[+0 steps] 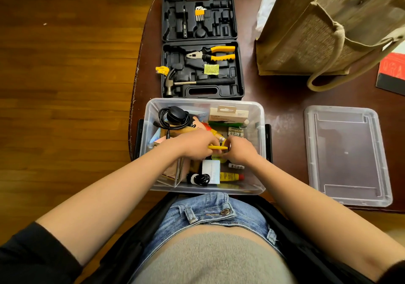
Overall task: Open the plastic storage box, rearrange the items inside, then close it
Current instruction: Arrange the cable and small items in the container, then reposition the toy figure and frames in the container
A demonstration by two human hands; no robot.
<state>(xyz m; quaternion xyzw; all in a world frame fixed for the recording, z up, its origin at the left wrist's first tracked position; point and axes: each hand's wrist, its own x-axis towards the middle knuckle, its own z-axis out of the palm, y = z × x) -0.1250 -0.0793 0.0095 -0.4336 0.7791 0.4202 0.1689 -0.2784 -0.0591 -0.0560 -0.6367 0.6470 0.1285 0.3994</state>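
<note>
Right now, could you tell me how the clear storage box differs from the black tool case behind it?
The storage box is see-through plastic; the tool case is solid black. The storage box's lid is off, lying on the table to the right, while the tool case's lid stays hinged and folded back. The storage box holds loose items; the tool case has moulded slots, most of them bare. Both are open on the same table.

Open clear plastic storage box [258,117], crammed with small items, its lid [346,154] flat alongside, right.

Your hands [219,149] are crowding the packed box [151,117] middle; the lid [346,154] is lying clear right, and the tool case [202,45] is probably touching behind.
</note>
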